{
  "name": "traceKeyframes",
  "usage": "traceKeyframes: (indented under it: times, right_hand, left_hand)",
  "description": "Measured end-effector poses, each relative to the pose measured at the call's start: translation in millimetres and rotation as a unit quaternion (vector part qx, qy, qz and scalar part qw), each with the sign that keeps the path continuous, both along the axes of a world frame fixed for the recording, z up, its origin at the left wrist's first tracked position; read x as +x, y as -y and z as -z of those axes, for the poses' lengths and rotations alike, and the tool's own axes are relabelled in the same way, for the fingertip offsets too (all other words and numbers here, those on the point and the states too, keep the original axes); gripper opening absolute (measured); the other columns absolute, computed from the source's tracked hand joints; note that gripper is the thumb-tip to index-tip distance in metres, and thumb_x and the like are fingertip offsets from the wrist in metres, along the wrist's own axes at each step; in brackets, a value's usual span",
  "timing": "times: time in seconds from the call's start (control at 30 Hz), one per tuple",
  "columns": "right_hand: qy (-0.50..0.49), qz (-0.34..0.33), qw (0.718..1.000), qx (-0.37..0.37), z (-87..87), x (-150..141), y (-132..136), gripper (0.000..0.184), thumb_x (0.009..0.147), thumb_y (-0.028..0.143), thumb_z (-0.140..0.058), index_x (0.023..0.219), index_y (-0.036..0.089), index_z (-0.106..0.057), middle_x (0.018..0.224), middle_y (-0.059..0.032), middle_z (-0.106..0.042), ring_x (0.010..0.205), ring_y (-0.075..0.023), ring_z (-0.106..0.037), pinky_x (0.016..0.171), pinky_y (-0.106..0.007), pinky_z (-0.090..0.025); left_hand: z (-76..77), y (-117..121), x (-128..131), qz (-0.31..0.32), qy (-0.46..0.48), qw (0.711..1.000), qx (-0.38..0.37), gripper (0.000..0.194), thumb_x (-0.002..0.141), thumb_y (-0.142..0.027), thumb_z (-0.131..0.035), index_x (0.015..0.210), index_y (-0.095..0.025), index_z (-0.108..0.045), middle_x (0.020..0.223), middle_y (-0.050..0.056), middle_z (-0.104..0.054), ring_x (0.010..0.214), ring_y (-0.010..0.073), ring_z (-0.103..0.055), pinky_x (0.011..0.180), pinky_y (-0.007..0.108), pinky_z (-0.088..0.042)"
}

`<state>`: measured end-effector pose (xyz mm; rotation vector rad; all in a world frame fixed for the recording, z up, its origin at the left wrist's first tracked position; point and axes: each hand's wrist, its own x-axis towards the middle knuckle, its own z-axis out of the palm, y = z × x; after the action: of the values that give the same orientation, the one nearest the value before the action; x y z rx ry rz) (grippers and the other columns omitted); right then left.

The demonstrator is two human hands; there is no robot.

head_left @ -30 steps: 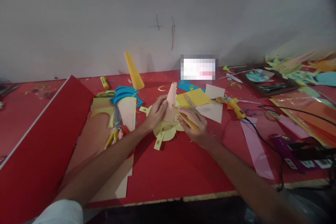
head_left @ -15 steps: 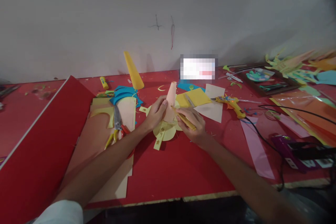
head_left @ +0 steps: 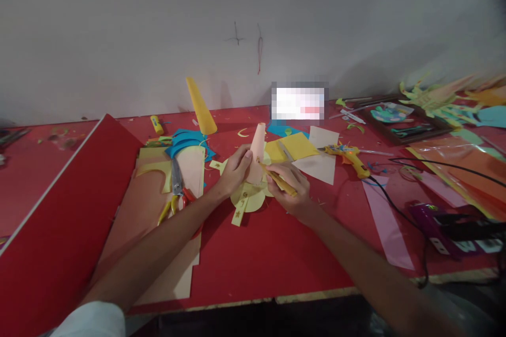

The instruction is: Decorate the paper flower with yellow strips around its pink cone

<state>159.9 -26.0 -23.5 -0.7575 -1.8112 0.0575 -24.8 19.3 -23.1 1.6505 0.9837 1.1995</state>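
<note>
My left hand (head_left: 234, 172) grips the side of a pale pink paper cone (head_left: 258, 148), which stands upright on a pale yellow flower-shaped paper base (head_left: 253, 201). One strip of that base bears a star and small marks. In my right hand (head_left: 292, 184) is a yellow marker (head_left: 281, 180), its tip touching the cone's front. A small dark mark shows on the paper at the tip. Behind the hands lie a folded yellow paper (head_left: 302, 146) and a pale sheet (head_left: 320, 168).
Left of my hands, scissors (head_left: 176, 181) rest on cut card sheets (head_left: 150, 231) beside a leaning red board (head_left: 75, 189). A yellow cone (head_left: 201, 108) stands behind blue paper pieces (head_left: 188, 142). A corded glue gun (head_left: 350, 158) and a purple box (head_left: 443, 229) lie right.
The marker tip has moved slightly over the cone, and the dark mark there has grown into a small curl. My left hand and the cone stay in place.
</note>
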Motion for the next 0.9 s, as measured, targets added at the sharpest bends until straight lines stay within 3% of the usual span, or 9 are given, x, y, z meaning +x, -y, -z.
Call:
traceKeyframes:
  times: [0.9]
  right_hand:
    - [0.007,-0.002,1.000,-0.002,-0.5,-1.4,-0.2,0.028,0.092,0.012,-0.061,0.117,0.026,-0.060,0.092,-0.0041,-0.073,0.080,-0.0198,-0.069,0.075,-0.037,-0.059]
  left_hand:
    - [0.6,-0.2,0.2,-0.004,0.001,1.000,0.003,0.039,0.103,-0.053,-0.043,0.107,-0.019,-0.062,0.101,0.003,-0.066,0.096,0.0169,-0.060,0.090,0.028,-0.046]
